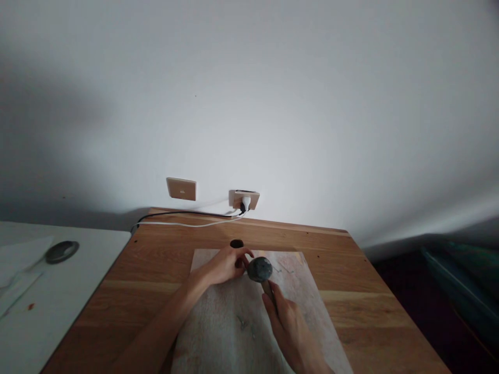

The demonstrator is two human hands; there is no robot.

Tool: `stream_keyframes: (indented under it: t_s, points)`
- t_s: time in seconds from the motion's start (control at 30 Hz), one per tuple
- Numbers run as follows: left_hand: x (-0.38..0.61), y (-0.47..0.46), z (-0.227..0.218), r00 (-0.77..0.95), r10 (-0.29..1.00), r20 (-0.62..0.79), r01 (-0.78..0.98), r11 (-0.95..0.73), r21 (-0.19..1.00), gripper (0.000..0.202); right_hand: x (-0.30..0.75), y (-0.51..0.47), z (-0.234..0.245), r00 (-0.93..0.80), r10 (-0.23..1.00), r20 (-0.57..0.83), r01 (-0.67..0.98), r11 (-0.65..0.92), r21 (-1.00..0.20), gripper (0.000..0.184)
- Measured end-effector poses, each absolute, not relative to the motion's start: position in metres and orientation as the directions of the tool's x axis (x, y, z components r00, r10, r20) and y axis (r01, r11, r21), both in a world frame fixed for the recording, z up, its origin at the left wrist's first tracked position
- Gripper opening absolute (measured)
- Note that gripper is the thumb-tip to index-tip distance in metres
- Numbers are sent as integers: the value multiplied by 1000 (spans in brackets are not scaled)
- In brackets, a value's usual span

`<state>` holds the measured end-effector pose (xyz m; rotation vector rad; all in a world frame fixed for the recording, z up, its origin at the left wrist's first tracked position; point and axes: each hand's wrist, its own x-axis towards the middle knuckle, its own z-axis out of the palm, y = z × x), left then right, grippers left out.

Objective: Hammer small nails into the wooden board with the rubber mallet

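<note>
My right hand (290, 322) is wrapped round the wooden handle of a mallet (260, 269). Its dark, rounded head is raised above a worn, whitish board (218, 322) and hides part of my left fingers. My left hand (228, 265) rests at the board's far edge, thumb and fingers bent together beside the mallet head. Something dark brown shows between those fingers; what it is, I cannot make out. Thin nails (287, 268) lie on the board right of the mallet head. Small metal bits (242, 323) lie nearer to me, between my forearms.
Under the board is a wooden tabletop (132, 306). A dark round shape (236, 243) shows just beyond my left hand. Cables (187, 224) run along the back edge to a wall socket (246, 200). At left, a white surface (78, 280) holds a dark oval object (62, 251).
</note>
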<state>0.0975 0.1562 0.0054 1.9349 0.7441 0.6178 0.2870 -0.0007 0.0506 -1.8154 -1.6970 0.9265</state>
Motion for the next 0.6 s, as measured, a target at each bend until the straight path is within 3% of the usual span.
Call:
stream_keyframes:
  t_s: [0.3,0.43,0.6]
  points:
    - [93,159,21,696,718,26,303,-326,896,57,289,-2,46,20,996,-83,646,-76,-759,45]
    - [80,149,50,712,702,-10,461,-457,761,38,304,-16,36,38,988,-150,647,-138,-749,47]
    - [74,100,66,872,486,-64,437,-713,548,26,311,-30,23,90,971,-220,645,-225,-730,55]
